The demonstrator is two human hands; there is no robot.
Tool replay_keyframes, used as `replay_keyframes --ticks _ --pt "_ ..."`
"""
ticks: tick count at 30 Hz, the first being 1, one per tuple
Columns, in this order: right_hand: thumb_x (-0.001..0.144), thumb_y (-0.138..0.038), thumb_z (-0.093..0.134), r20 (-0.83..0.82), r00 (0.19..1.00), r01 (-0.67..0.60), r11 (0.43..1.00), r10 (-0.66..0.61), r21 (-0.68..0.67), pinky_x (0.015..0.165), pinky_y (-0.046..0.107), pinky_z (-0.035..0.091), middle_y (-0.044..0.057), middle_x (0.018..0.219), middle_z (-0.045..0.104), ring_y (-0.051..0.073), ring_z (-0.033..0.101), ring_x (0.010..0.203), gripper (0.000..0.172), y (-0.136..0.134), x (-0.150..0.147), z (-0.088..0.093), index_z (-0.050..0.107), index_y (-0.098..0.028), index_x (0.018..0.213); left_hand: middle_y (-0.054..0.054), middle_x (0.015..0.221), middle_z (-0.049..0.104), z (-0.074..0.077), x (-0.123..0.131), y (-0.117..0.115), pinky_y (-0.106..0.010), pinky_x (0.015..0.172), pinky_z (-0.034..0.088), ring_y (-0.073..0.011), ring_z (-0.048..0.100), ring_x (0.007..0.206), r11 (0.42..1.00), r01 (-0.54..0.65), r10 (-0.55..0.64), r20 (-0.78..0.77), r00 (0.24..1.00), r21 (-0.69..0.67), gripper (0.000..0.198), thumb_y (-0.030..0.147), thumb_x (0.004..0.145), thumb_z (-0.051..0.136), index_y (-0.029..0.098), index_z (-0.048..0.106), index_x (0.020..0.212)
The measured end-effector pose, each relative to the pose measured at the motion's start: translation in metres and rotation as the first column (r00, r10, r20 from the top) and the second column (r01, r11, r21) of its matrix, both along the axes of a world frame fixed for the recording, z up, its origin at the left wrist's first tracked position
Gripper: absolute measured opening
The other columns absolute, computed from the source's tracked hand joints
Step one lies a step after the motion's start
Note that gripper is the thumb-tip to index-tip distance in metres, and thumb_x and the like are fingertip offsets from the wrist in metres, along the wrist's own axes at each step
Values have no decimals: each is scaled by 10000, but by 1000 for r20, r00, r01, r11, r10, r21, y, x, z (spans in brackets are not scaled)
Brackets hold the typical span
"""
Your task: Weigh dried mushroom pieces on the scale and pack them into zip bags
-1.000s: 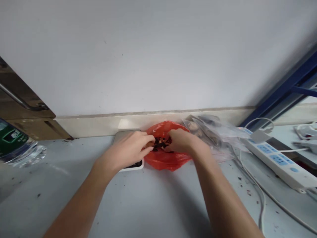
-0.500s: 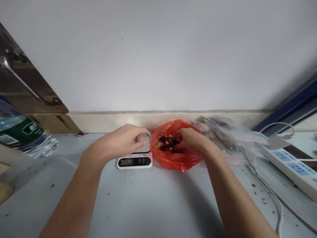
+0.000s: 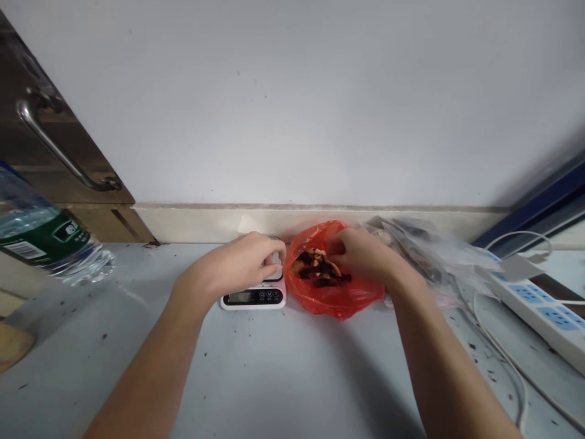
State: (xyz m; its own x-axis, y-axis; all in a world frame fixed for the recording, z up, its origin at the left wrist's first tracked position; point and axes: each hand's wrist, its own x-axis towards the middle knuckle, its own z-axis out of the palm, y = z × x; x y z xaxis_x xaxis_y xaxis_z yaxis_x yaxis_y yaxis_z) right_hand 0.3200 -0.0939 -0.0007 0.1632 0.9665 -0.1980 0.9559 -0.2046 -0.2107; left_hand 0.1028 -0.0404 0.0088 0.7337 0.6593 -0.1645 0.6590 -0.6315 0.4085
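A thin red plastic bag (image 3: pixel 336 305) stands open on the table, holding dark and tan dried slices (image 3: pixel 315 268). My right hand (image 3: pixel 361 253) reaches over the bag's right rim, fingers curled together above the slices; whatever they pinch is hidden. Directly left of the bag is a small white digital scale (image 3: pixel 253 306) with a dark display and round buttons. My left hand (image 3: pixel 247 259) hovers over its weighing plate and covers most of it. Thumb and forefinger there are bent but apart, near the bag's left edge, with nothing visible between them.
Clear plastic bags (image 3: pixel 429 244) with dried pieces lie to the right. Beyond them are a white power strip (image 3: pixel 539 305) and loose cables (image 3: pixel 498 353). At left, a large water bottle (image 3: pixel 59 241) lies tilted by a metal-handled door (image 3: pixel 55 146). Dark crumbs dot the table (image 3: pixel 256 378).
My right hand has lifted slightly and drawn back toward the bag's right rim, uncovering more slices. My left hand stays over the scale. The whole view has shifted a little.
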Motion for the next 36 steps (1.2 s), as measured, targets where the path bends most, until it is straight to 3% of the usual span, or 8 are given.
replay_keyframes --ticks 9,13,18,22,25,29,33,36 --pt "874 -300 607 -184 970 228 843 -156 488 731 318 540 53 886 801 227 729 794 189 -32 41 36 782 -239 908 -46 1003 704 -11 23 -9 -291 719 487 -189 660 826 969 121 -161 173 972 217 248 299 1019 464 234 703 1015" --pt "815 -291 701 -95 854 505 770 -512 389 860 407 561 125 1051 804 331 743 1003 263 -40 71 34 796 -210 1046 -46 1038 715 -11 30 -14 -284 744 502 -189 673 889 956 179 -217 152 964 232 277 262 1037 434 231 709 1055" --pt "846 -183 622 -110 797 592 734 -593 333 939 445 542 169 1047 808 384 723 1122 291 -40 83 25 819 -168 1061 -44 1067 732 -13 33 -15 -308 802 524 -197 682 910 952 188 -220 116 968 241 265 252 1032 458 232 721 1060" --pt "848 -187 603 -238 868 491 680 -436 544 951 428 531 136 972 817 336 734 1065 257 -45 66 40 824 -188 979 -54 1283 706 -12 32 -14 -376 973 535 -233 668 1116 946 18 -127 321 939 324 334 358 1034 497 276 666 1311" --pt "819 -239 661 -420 903 320 788 -87 526 800 357 563 64 839 796 256 740 867 131 -46 45 48 784 -218 860 -61 1466 601 -6 30 -15 -395 1088 501 -248 574 1316 916 -111 -106 501 859 384 533 428 960 624 303 551 1473" --pt "850 -416 723 -716 652 29 934 251 355 610 278 534 37 785 763 190 699 699 218 -37 25 40 747 -217 935 -42 1209 744 4 25 -16 -372 1032 544 -235 673 1153 957 -114 -90 646 758 267 261 426 915 657 257 738 1097" --pt "900 -607 675 -872 422 49 954 248 295 702 289 586 63 1050 798 203 747 859 434 -26 21 25 752 -263 1152 -5 785 737 9 11 -8 -280 675 595 -173 691 724 977 -212 135 682 719 30 286 487 910 644 222 705 823" --pt "831 -666 729 -883 410 27 965 228 261 826 348 607 84 1076 801 250 751 967 512 -21 21 21 776 -227 1091 -10 747 714 11 0 -1 -239 554 554 -154 664 650 953 -303 205 702 683 17 322 504 875 678 206 678 751"
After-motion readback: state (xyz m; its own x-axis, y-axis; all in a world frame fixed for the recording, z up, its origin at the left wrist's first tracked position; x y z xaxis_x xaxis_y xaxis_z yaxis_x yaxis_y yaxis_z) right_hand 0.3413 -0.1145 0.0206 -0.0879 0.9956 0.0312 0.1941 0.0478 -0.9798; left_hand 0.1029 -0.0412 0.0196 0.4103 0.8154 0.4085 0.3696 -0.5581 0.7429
